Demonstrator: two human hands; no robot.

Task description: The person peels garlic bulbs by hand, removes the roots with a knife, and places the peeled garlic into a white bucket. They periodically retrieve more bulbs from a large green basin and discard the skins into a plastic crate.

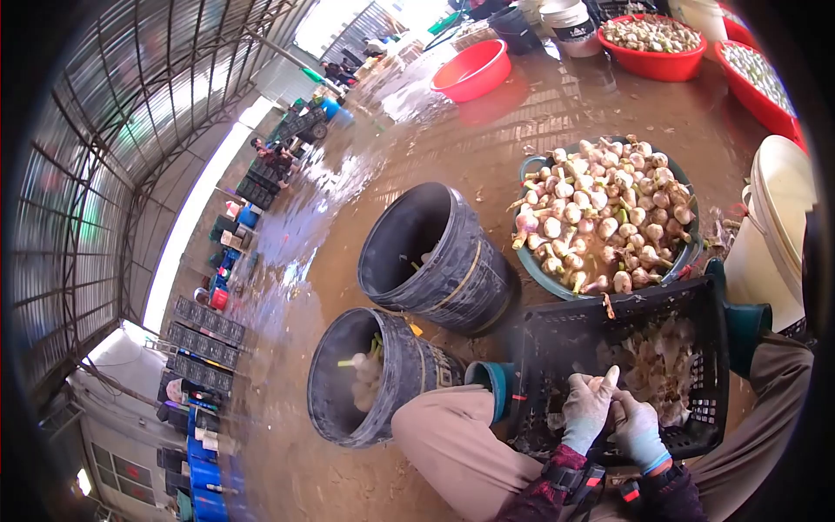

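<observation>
Both my hands wear pale work gloves and meet close together over a black plastic crate (pixel 711 370) between my knees. My left hand (pixel 584 412) is closed round a garlic bulb (pixel 597 383), which shows only in part between the fingers, with the thumb pointing up. Beside it, my right hand (pixel 641 433) has its fingers bent and pressed together near the bulb; what they pinch is hidden. Dry garlic skins (pixel 657 370) lie in the crate below. Just beyond the crate, a round green tub (pixel 532 252) is heaped with garlic bulbs (pixel 600 209).
Two black buckets stand left of the crate: the near bucket (pixel 335 391) holds some garlic, the far bucket (pixel 461 270) a little. A white bucket (pixel 757 252) is at right. Red basins (pixel 474 71) stand on the wet floor (pixel 304 470) behind. Other people sit farther off.
</observation>
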